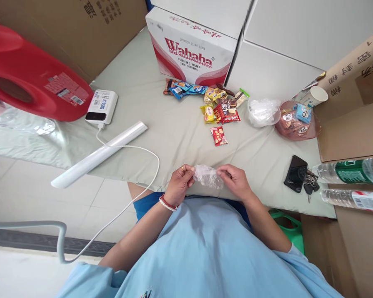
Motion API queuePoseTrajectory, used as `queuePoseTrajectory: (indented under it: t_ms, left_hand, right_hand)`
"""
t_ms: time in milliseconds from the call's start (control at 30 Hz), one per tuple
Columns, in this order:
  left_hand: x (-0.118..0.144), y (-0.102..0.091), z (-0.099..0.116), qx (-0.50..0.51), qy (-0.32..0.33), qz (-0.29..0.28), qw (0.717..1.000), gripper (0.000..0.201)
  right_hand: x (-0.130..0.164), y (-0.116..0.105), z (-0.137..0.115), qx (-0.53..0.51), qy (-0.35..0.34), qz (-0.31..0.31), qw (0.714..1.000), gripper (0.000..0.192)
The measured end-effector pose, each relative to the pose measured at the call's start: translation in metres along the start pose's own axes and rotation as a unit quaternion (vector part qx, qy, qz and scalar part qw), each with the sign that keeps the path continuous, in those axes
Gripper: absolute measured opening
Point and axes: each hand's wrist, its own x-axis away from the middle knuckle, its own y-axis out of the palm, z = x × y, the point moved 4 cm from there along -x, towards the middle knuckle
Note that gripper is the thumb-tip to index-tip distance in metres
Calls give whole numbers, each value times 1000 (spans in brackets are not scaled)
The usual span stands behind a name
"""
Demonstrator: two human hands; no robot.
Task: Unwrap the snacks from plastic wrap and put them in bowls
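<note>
Between my two hands, just above the near edge of the cloth-covered table [180,140], is a small clear plastic bag [209,177], crinkled and see-through. My left hand [180,182] pinches its left end between thumb and forefinger. At the right end, my right hand [234,180] grips it the same way. Nothing shows inside the bag. Beyond the hands lies a small red snack packet [219,135], apart from a loose pile of wrapped snacks [225,109]. A clear bowl [263,111] of bunched clear plastic bags stands right of that pile.
A pink bowl [298,130] of wrapped snacks and a paper cup [315,96] stand at right, near a phone [296,174] and keys [311,182]. Left are a white lamp bar [99,154], its cable, a power bank [102,106] and a red jug [34,74]. A Wahaha carton [192,49] stands behind.
</note>
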Motion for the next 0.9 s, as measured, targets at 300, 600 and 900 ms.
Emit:
queuePoseTrajectory:
  t_ms: [300, 600, 900]
  left_hand:
    - [-3, -4, -1, -47, -21, -29, 998, 53]
    - [7, -1, 4, -84, -70, -75, 991, 60]
    - [2, 70, -1, 99, -37, -165, 981, 75]
  right_hand:
    - [3, -14, 20, -269, 186, 122, 937, 38]
    - [11, -24, 6, -460, 125, 125, 870, 31]
    - [13, 16, -18, -517, 110, -25, 849, 25]
